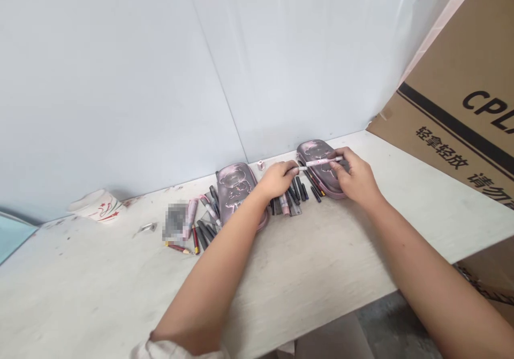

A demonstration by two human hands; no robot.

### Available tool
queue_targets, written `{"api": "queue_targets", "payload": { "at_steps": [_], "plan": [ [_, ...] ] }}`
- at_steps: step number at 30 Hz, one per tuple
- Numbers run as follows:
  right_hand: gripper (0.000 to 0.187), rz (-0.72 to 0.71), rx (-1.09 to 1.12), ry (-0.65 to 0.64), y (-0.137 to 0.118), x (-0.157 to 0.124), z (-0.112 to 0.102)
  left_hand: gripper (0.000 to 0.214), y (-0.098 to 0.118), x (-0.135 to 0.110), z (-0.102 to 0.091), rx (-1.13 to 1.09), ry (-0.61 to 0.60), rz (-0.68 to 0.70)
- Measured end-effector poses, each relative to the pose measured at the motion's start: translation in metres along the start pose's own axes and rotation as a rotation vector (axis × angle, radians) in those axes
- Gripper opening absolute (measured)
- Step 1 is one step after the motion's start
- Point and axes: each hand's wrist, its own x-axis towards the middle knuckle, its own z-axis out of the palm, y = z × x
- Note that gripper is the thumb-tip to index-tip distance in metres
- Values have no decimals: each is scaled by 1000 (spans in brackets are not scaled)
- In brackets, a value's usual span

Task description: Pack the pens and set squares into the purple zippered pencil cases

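Both my hands hold one white pen (321,162) crosswise above the table. My left hand (277,179) pinches its left end and my right hand (355,179) grips its right end. Under the pen lies a pink-grey pencil case (317,152) with a bear picture. A second matching pencil case (236,187) lies to the left, partly behind my left forearm. Several dark pens and markers (299,190) lie loose between the two cases.
More pens, pencils and a pink tube (201,225) are scattered left of the second case. A tipped paper cup (98,204) lies far left by the wall. A large cardboard box (466,107) stands at the right. The table's front edge (361,300) runs diagonally.
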Motion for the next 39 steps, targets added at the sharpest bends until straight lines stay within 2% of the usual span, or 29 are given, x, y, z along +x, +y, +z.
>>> {"api": "queue_targets", "payload": {
  "at_steps": [4,10,15,20,25,29,35,39],
  "plan": [
    [15,-8,59,-7,-3,-1,1,25,-1,-1,-3,-243,-47,-57],
    [15,37,89,75,-6,-2,1,27,0,0,-2,-299,-71,-76],
    [15,44,118,60,-9,-3,1,24,1,-2,-2,-301,-112,-55],
    [15,119,131,49,-8,-4,-1,25,2,-3,-3,-427,-133,-59],
    [16,-21,28,30,-6,-3,-5,25,2,-2,-4,-522,-165,-111],
    [17,-131,-46,18,-6,-2,-6,27,1,0,-2,-481,-161,-92],
    [19,85,137,1,-9,-5,1,27,3,-1,-3,-511,-191,-61],
    [25,140,1,13,-13,-6,3,20,3,-1,-3,-438,-126,-7]
  ]
}}
